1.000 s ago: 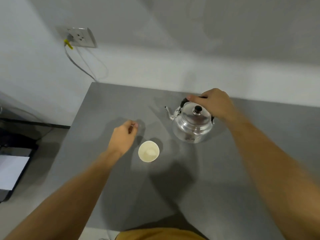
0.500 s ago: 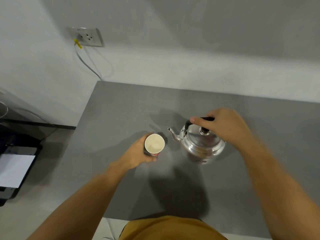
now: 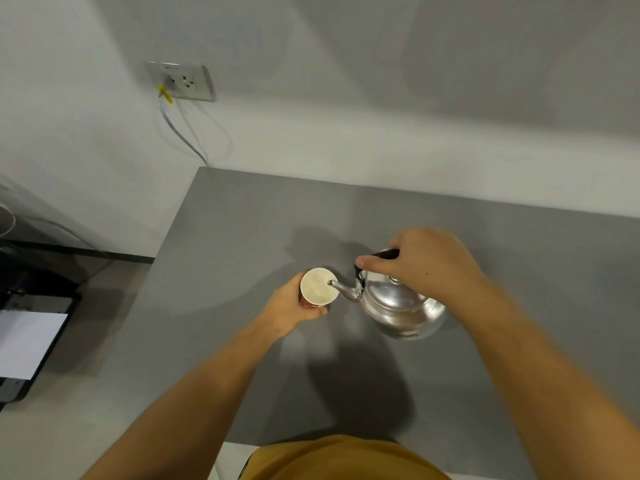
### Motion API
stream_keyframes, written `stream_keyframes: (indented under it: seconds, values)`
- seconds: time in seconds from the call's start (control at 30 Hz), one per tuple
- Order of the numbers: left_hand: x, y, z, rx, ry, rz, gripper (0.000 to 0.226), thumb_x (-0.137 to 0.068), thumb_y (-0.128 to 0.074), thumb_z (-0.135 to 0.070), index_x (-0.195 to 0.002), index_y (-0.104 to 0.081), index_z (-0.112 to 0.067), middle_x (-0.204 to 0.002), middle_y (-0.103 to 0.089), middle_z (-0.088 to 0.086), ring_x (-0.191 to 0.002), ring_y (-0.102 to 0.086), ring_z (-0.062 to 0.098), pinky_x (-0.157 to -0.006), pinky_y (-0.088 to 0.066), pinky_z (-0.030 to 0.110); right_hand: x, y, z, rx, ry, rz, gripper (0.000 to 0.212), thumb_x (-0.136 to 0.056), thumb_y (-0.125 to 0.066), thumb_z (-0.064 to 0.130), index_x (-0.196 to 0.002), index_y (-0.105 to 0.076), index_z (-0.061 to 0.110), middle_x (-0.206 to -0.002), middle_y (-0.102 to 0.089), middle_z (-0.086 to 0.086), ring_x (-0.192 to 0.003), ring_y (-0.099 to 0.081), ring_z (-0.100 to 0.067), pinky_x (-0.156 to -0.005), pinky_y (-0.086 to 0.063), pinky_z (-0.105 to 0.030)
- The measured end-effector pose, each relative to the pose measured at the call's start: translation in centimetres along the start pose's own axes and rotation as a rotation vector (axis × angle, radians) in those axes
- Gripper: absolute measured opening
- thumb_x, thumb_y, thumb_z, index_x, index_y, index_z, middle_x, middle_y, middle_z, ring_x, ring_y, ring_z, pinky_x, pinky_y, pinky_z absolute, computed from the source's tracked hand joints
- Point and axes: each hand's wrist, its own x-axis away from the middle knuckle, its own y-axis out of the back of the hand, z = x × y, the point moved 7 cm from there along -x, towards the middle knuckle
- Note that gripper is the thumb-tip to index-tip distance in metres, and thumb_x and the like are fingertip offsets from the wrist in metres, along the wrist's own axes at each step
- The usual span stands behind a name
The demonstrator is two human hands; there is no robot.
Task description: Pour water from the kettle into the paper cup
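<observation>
Left hand: the left hand (image 3: 290,310) was wrapped round the side of the paper cup (image 3: 318,286), fingers curled against its wall, holding it above the grey table (image 3: 242,237).
Cup risk: a thin paper wall probably gives under a hard squeeze; too tight a grip could buckle it and slop water out.
Spout: the tip of the spout (image 3: 341,289) lay over the cup's right rim, barely inside; a slight drift could send water down the outside, onto the fingers.
Right hand: the right hand (image 3: 427,270) was closed over the black handle of the kettle (image 3: 398,306), thumb extended.
Kettle risk: tipped too fast, it might gush and overflow.
Flow: no stream could be made out.
</observation>
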Motion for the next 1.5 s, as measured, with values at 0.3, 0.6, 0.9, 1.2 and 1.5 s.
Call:
stream_keyframes:
  seconds: [0.3, 0.6, 0.9, 1.2, 1.5]
  values:
    - [0.0, -0.1, 0.1, -0.039, -0.005, -0.030, 0.069, -0.067, -0.089, -0.030, -0.125, -0.055, -0.045, -0.104, -0.072, -0.021, -0.090, -0.066, -0.008, -0.070, -0.047, 0.012, -0.8, 0.9, 3.1, 0.124, 0.033, -0.011, 0.067, -0.075, -0.065, 0.075, -0.048, -0.047, 0.017, -0.045, -0.046, 0.001, -0.043, -0.042, -0.017, -0.042, -0.025, -0.027]
    - [0.2, -0.1, -0.1, -0.042, -0.008, -0.047, 0.072, -0.069, -0.089, -0.030, -0.132, -0.054, -0.036, -0.111, -0.071, -0.013, -0.100, -0.066, 0.005, -0.078, -0.050, 0.018, -1.7, 0.7, 5.2, 0.186, 0.071, 0.002, 0.059, -0.075, -0.070, 0.066, -0.049, -0.049, 0.018, -0.050, -0.052, 0.001, -0.045, -0.045, -0.014, -0.042, -0.025, -0.026]
    - [0.4, -0.1, -0.4, -0.038, -0.003, -0.040, 0.071, -0.070, -0.088, -0.027, -0.131, -0.054, -0.038, -0.106, -0.072, -0.013, -0.090, -0.067, 0.003, -0.066, -0.046, 0.015, -2.4, 0.4, 6.3, 0.251, 0.103, -0.019, 0.055, -0.076, -0.070, 0.065, -0.052, -0.049, 0.020, -0.054, -0.051, 0.003, -0.046, -0.042, -0.013, -0.043, -0.022, -0.025]
    - [0.8, 0.1, -1.2, -0.056, -0.026, -0.040, 0.070, -0.072, -0.088, -0.023, -0.132, -0.054, -0.033, -0.108, -0.071, -0.011, -0.093, -0.066, 0.005, -0.067, -0.046, 0.013, -3.0, 0.4, 6.5, 0.257, 0.107, -0.021, 0.055, -0.075, -0.072, 0.064, -0.053, -0.045, 0.021, -0.054, -0.048, 0.002, -0.046, -0.039, -0.013, -0.042, -0.022, -0.026]
    - [0.9, 0.1, -1.3, -0.048, -0.027, -0.043, 0.070, -0.073, -0.088, -0.023, -0.133, -0.054, -0.033, -0.111, -0.071, -0.012, -0.101, -0.066, 0.006, -0.078, -0.048, 0.014, -3.0, 0.5, 6.7, 0.270, 0.096, 0.004, 0.052, -0.077, -0.072, 0.061, -0.055, -0.048, 0.021, -0.056, -0.051, 0.002, -0.047, -0.042, -0.014, -0.043, -0.023, -0.025]
